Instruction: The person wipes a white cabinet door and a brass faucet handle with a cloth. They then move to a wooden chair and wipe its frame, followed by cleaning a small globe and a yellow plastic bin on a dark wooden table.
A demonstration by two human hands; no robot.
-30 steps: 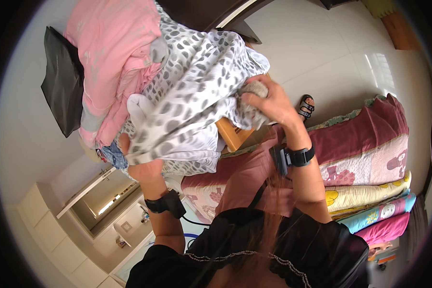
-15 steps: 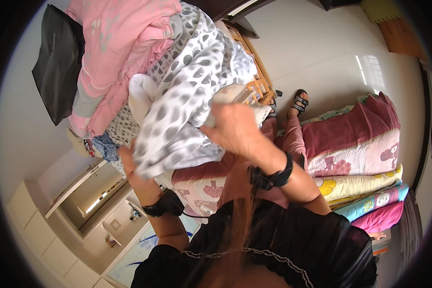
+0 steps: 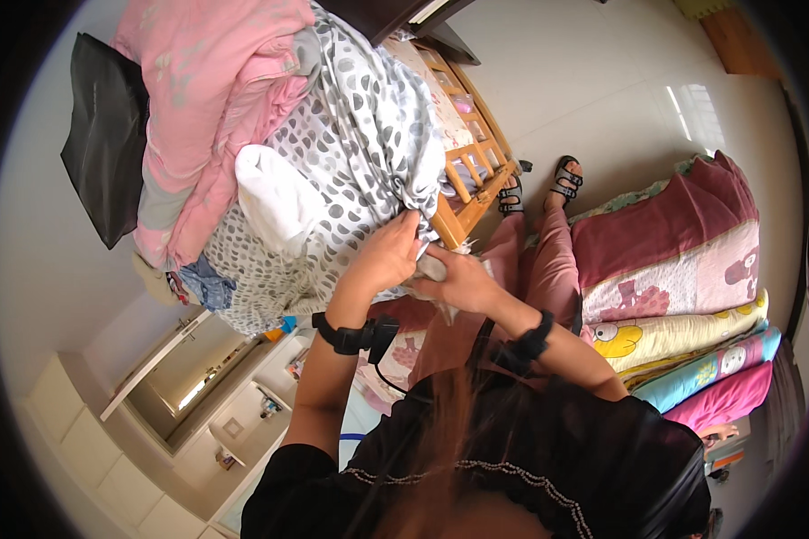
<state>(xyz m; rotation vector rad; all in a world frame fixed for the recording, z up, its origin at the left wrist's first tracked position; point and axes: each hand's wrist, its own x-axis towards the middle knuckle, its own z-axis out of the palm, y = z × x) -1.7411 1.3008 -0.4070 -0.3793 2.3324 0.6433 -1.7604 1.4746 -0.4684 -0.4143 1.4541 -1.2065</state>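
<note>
Grey-spotted sheet (image 3: 351, 153), one, gripped by two hands: left (image 3: 388, 256), right (image 3: 458, 280).

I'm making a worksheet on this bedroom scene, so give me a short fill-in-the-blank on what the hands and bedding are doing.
1. The left hand grips a white cloth patterned with grey ____.
2. The quilt piled beside the spotted cloth is ____.
3. The right hand sits just below a wooden ____ rail.
4. Each wrist wears a ____ band.

Missing words: spots; pink; crib; black
</note>
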